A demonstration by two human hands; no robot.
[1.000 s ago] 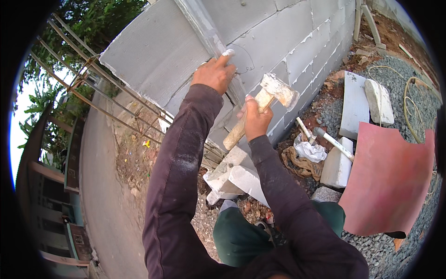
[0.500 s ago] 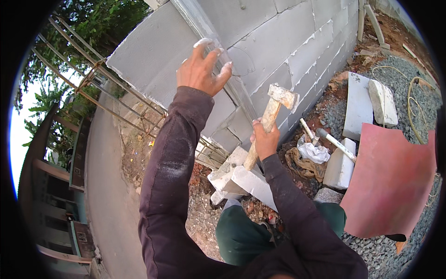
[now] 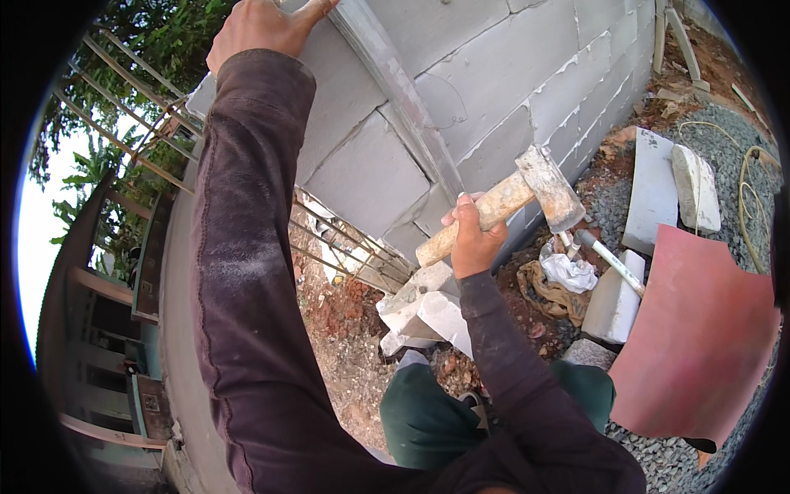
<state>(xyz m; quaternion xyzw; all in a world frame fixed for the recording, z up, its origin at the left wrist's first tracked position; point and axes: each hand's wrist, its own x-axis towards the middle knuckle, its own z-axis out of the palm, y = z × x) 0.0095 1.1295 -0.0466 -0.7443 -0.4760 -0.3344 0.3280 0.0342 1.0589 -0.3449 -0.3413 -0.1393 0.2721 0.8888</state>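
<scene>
My right hand point(image 3: 479, 240) is closed round the pale wooden handle of a hammer point(image 3: 527, 191). Its whitish, mortar-caked head points to the upper right, in front of a wall of grey blocks point(image 3: 485, 74). At the top edge of the view, my left hand point(image 3: 262, 31) lies against the upper part of a grey block point(image 3: 350, 78) with the thumb stretched out to the right. The other left fingertips are cut off by the frame. A long straight bar point(image 3: 403, 90) runs down the wall face between the hands.
Broken block pieces point(image 3: 444, 317) lie by my knees. To the right are a red sheet point(image 3: 691, 337), white blocks point(image 3: 613, 296), a white-handled tool point(image 3: 611, 262), a white plastic bag point(image 3: 568, 270) and gravel. Steel bars point(image 3: 354, 247) stick out left of the wall, beside a paved path point(image 3: 185, 329).
My left hand has moved up and left, off the bar, to the top of the block. My right hand has lowered the hammer slightly and tipped its head to the right.
</scene>
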